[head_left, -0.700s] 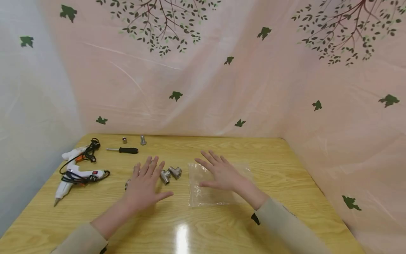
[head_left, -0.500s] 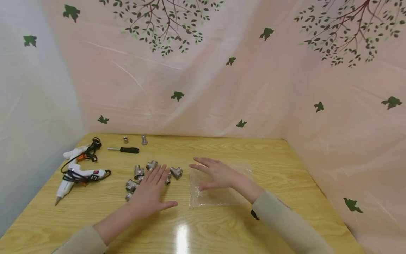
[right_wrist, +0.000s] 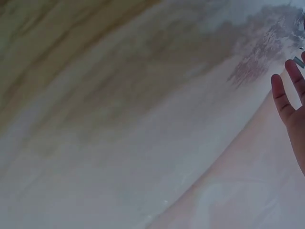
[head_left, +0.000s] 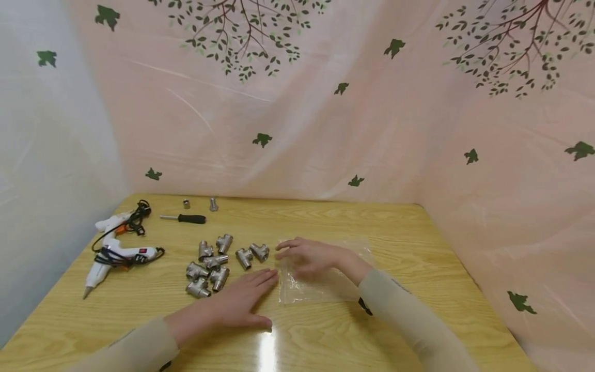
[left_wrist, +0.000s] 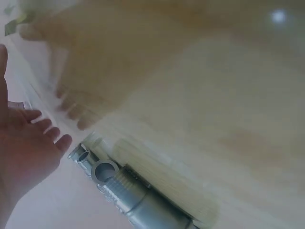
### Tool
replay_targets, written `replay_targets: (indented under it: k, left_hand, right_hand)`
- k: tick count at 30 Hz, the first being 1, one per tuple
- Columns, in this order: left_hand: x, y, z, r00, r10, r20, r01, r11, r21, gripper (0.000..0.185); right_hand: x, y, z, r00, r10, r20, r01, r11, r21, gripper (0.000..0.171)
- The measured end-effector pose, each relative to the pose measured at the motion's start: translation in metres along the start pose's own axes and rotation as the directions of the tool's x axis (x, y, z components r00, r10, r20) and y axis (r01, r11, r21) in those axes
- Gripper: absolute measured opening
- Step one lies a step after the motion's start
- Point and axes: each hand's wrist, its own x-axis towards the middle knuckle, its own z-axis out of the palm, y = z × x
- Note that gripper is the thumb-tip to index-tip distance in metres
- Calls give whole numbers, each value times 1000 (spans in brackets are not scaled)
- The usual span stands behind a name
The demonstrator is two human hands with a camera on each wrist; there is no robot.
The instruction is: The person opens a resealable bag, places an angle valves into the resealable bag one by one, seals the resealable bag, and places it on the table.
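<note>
here the left hand lies flat, fingers straight, just beside the metal tee fittings; the right hand rests loosely open on the clear plastic bag. a careless sweep could scatter fittings or slide the slippery bag. beyond the fittings: glue guns, screwdriver.

Soft, even light is filling the head view, and a bright white glare spot is shining on the glossy bench near the front edge. Shadows under the hands are looking faint. The walls are bending at the edges. Both wrist views are looking blurry and washed out, and the metal pipe pieces are showing up close and fuzzy.
</note>
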Motion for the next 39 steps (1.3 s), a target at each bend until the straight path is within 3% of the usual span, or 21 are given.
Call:
replay_targets:
  k: [5,10,17,22,26,29,33,36,39]
  left_hand:
    - [10,-3,-3,994,89,55,-89,996,0,87]
    - [13,-4,-5,991,105,86,-105,994,-3,82]
    - [14,-6,-5,988,130,79,-129,991,-20,80]
    - [18,-4,-8,992,99,75,-96,994,-45,64]
    - [26,-2,-9,1000,30,6,-30,998,-59,46]
    - [35,1,-10,997,-44,-58,35,989,-141,42]
    - [49,6,-14,989,-97,-111,57,945,-321,42]
    - [57,10,-18,981,-132,-144,46,871,-488,43]
    - [62,13,-19,961,-189,-202,24,784,-620,44]
  right_hand:
    - [4,7,8,999,-31,-23,32,998,48,37]
    - [7,8,11,999,-38,-22,39,996,74,34]
    - [-1,8,4,996,-37,-79,42,997,69,13]
    - [-16,7,-5,990,-23,-142,48,984,169,10]
    - [-29,2,-13,984,-40,-176,76,976,203,10]
    - [-37,-3,-19,979,-50,-199,89,977,195,11]
    - [-44,-11,-26,969,-65,-237,115,972,203,10]
    - [-49,-16,-30,961,-59,-268,120,969,216,9]
    - [-55,-21,-33,956,-28,-294,94,973,213,8]
